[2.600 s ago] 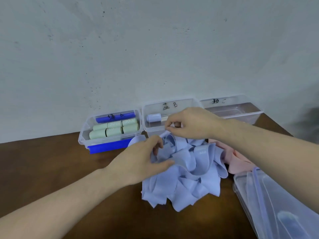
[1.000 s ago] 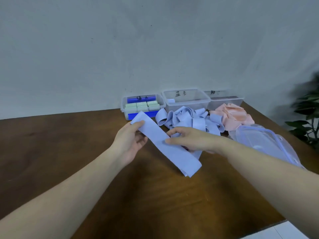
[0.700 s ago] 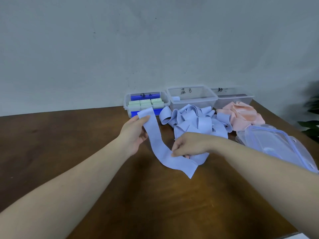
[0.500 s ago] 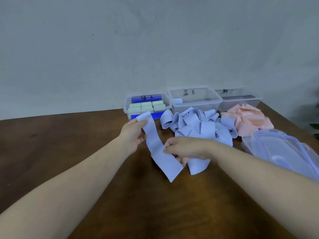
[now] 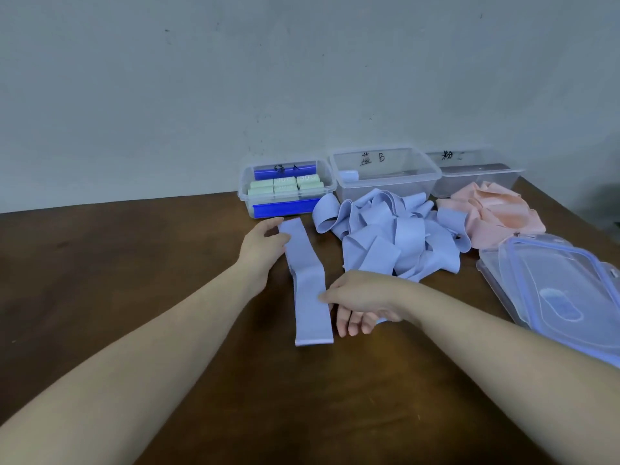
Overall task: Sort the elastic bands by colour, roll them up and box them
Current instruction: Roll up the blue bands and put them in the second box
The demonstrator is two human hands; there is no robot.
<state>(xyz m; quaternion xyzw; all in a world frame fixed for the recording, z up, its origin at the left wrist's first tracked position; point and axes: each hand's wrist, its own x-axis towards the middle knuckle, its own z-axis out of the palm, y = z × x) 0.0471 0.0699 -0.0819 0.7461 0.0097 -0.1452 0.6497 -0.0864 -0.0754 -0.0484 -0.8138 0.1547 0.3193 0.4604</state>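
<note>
- A brown wooden desk point(image 5: 134, 270) is being shown, running back to the wall.
- A pale grey wall point(image 5: 235, 78), lightly speckled, is being seen behind it.
- Something dark point(image 5: 609, 209), blurred, is being cut off at the right edge.

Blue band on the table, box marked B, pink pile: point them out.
blue band point(image 5: 310, 298), head view, middle of the strip.
box marked B point(image 5: 385, 182), head view, front wall.
pink pile point(image 5: 493, 214), head view, middle of the heap.

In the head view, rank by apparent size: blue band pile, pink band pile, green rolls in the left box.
1. blue band pile
2. pink band pile
3. green rolls, which sit farther back, so their smallness is partly distance.
</note>
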